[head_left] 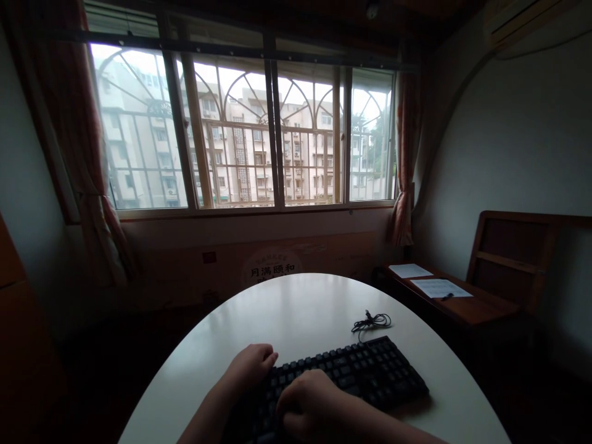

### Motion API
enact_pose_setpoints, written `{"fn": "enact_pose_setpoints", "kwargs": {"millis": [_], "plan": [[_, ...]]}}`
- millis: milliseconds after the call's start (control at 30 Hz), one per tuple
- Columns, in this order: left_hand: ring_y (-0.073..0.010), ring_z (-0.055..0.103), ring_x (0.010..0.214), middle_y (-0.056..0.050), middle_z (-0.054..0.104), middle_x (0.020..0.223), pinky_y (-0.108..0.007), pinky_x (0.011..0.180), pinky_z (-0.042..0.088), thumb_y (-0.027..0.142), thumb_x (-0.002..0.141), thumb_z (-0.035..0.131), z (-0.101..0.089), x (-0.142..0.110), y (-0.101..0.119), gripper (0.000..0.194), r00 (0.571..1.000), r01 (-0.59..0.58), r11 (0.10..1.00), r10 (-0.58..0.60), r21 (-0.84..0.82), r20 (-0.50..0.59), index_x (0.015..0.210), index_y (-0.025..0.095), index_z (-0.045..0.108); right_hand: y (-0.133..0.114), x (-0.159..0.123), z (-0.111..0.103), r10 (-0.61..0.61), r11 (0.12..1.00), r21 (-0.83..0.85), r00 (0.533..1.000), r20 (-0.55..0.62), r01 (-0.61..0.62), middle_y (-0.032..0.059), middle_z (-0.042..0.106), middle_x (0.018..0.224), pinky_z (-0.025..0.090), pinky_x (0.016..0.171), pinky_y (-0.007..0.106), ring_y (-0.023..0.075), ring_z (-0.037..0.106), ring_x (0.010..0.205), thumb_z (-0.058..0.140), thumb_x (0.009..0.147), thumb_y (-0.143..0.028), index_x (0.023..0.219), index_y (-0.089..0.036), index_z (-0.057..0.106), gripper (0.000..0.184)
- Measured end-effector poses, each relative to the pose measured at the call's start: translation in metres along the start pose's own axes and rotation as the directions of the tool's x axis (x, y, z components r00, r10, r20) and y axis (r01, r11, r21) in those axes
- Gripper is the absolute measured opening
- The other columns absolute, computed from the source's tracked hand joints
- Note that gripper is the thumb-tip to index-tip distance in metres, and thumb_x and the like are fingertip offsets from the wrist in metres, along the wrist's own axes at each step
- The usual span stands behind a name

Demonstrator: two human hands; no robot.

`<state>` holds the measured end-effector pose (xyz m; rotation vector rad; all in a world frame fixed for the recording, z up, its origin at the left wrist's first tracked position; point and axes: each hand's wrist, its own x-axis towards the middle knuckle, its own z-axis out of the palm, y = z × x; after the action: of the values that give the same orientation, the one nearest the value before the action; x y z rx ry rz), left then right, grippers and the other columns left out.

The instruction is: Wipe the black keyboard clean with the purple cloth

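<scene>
A black keyboard (365,373) lies slantwise on the white round-edged table (300,302). At its far left edge is my left hand (252,364), fingers curled in against the keyboard. My right hand (314,398) is over the left part of the keys, its fingers bent and pressed together in a pinch. Whatever sits between those fingertips is hidden or too small to make out. Behind the keyboard, its thin black cable (371,320) lies loosely bundled on the tabletop. My forearms cover part of the keyboard's near left side.
To the right, a wooden chair (504,296) or bench holds paper sheets (441,288) and a small dark item (448,296). Beyond the table are a barred window (272,135), tied curtains (404,166) and a printed box or panel (319,250) low by the wall.
</scene>
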<state>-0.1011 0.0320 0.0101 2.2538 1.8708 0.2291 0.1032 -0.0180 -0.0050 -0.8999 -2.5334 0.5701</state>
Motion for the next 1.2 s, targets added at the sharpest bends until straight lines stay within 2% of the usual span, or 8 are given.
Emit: {"fn": "enact_pose_setpoints", "kwargs": {"millis": [133, 333, 533, 733, 1200], "plan": [[-0.0206, 0.063, 0.078, -0.006, 0.072, 0.086, -0.027, 0.061, 0.036, 0.045, 0.091, 0.038, 0.001, 0.001, -0.002, 0.039, 1.0, 0.003, 1.0, -0.003, 0.004, 0.0, 0.076, 0.021, 0.066, 0.005, 0.003, 0.005, 0.027, 0.999, -0.021, 1.0, 0.015, -0.027, -0.0029, 0.077, 0.086, 0.046, 0.073, 0.02, 0.0172, 0.07, 0.078, 0.058, 0.078, -0.032, 0.099, -0.03, 0.076, 0.028], [-0.0207, 0.062, 0.076, -0.005, 0.071, 0.082, -0.028, 0.062, 0.037, 0.046, 0.09, 0.039, 0.003, 0.002, -0.003, 0.039, 1.0, 0.015, 1.0, -0.015, -0.018, 0.0, 0.074, 0.021, 0.064, 0.003, 0.001, -0.002, -0.031, 0.999, 0.009, 0.998, 0.052, 0.03, -0.0042, 0.077, 0.097, 0.046, 0.081, 0.019, 0.0173, 0.07, 0.09, 0.058, 0.079, -0.03, 0.104, -0.033, 0.074, 0.03], [-0.0199, 0.061, 0.074, -0.004, 0.07, 0.081, -0.028, 0.061, 0.037, 0.047, 0.089, 0.039, 0.006, 0.004, -0.006, 0.039, 1.0, 0.015, 0.999, -0.015, -0.033, -0.001, 0.074, 0.021, 0.064, 0.006, 0.001, -0.005, -0.004, 0.999, 0.045, 0.995, 0.097, 0.0, -0.0042, 0.077, 0.091, 0.047, 0.079, 0.019, 0.0165, 0.071, 0.084, 0.059, 0.078, -0.032, 0.102, -0.032, 0.075, 0.029], [-0.0211, 0.062, 0.076, -0.005, 0.071, 0.084, -0.029, 0.06, 0.037, 0.046, 0.089, 0.04, 0.003, 0.002, -0.004, 0.038, 1.0, 0.021, 0.999, -0.02, -0.034, 0.006, 0.075, 0.021, 0.065, 0.007, 0.006, 0.002, -0.01, 0.998, 0.055, 0.996, 0.093, 0.005, -0.0043, 0.077, 0.099, 0.047, 0.083, 0.019, 0.0179, 0.071, 0.093, 0.059, 0.079, -0.03, 0.105, -0.035, 0.074, 0.031], [-0.0189, 0.06, 0.073, -0.004, 0.07, 0.081, -0.027, 0.059, 0.033, 0.042, 0.088, 0.043, 0.01, 0.007, -0.01, 0.033, 0.999, 0.009, 0.999, -0.01, -0.042, -0.032, 0.074, 0.021, 0.063, 0.017, 0.01, 0.003, -0.019, 0.999, 0.042, 0.986, 0.168, 0.012, -0.0033, 0.077, 0.098, 0.047, 0.079, 0.019, 0.0173, 0.07, 0.088, 0.058, 0.081, -0.031, 0.107, -0.031, 0.074, 0.03]]}}
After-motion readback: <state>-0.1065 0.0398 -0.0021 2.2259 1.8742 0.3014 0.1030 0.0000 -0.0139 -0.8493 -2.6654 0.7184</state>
